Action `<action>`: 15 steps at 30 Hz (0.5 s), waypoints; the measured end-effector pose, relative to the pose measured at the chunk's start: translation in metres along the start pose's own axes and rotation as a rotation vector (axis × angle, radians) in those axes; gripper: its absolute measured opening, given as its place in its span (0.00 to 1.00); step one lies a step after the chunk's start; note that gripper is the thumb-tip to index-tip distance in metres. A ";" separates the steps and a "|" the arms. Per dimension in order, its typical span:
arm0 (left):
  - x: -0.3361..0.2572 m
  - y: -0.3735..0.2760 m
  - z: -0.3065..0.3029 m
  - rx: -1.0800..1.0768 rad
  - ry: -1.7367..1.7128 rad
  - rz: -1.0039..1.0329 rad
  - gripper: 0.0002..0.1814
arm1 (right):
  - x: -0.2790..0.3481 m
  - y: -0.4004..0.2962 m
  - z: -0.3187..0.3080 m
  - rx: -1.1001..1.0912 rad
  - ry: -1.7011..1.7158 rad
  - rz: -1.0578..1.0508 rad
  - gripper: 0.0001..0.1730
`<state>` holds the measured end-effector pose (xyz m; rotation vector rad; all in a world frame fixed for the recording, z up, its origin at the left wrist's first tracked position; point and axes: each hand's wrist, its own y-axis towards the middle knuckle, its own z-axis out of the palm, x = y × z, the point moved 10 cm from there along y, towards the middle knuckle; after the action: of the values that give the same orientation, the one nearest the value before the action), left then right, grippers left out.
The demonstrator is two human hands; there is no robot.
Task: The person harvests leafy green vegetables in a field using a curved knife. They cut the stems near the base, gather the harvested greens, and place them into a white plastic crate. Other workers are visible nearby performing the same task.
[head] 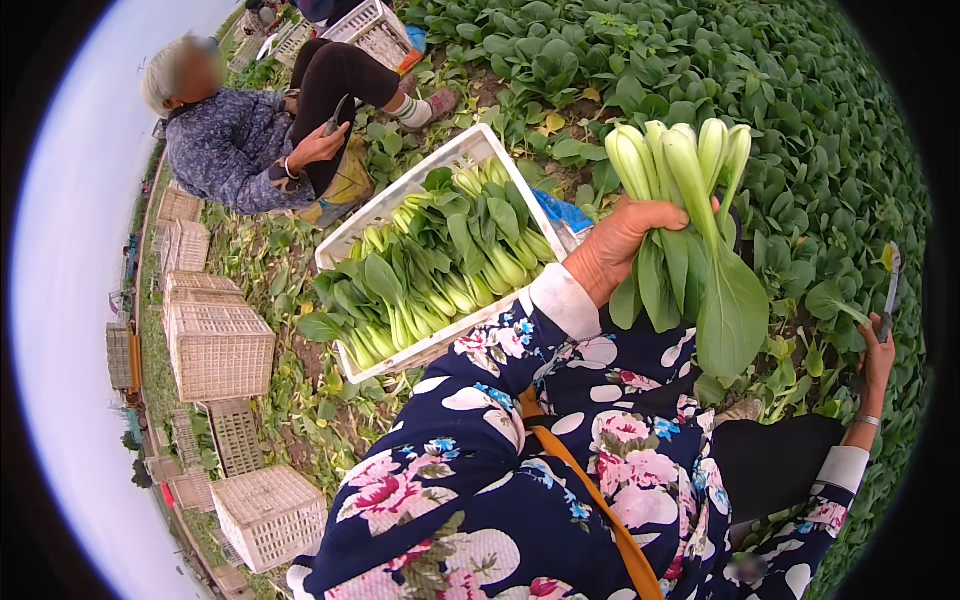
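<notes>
My left hand (626, 232) grips a bunch of green leafy bok choy (694, 165), pale stem ends up and leaves hanging down. Far to the right, my right hand (877, 352) is closed around the dark handle of a knife (891, 289); its blade points up with a yellow leaf bit near the tip. A single loose leaf with a pale stalk (832, 301) reaches to the fingers of that hand. Left of my left hand, a white plastic crate (442, 154) holds rows of bok choy (457, 262), stems and leaves overlapping.
A co-worker (232, 150) sits beyond the crate, holding a small blade. Plastic crates (221, 352) stand along the left, some stacked. Growing bok choy (810, 150) covers the ground at the top and right. Cut leaves litter the soil, and a blue bag (562, 211) lies by the crate.
</notes>
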<state>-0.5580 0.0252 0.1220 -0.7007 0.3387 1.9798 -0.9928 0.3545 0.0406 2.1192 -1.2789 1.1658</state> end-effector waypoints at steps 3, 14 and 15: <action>-0.064 -0.046 -0.042 -0.199 0.179 0.123 0.25 | -0.015 0.007 -0.042 -0.096 -0.049 0.025 0.27; -0.155 -0.136 -0.092 0.256 2.567 0.600 0.17 | -0.031 -0.002 -0.018 -0.043 0.023 0.249 0.24; -0.137 -0.129 -0.104 0.411 2.603 0.551 0.17 | -0.032 -0.006 -0.016 -0.046 0.020 0.264 0.23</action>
<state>-0.3609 -0.0617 0.1286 -2.5304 2.3108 -0.0482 -1.0026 0.3851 0.0239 1.9442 -1.5971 1.2447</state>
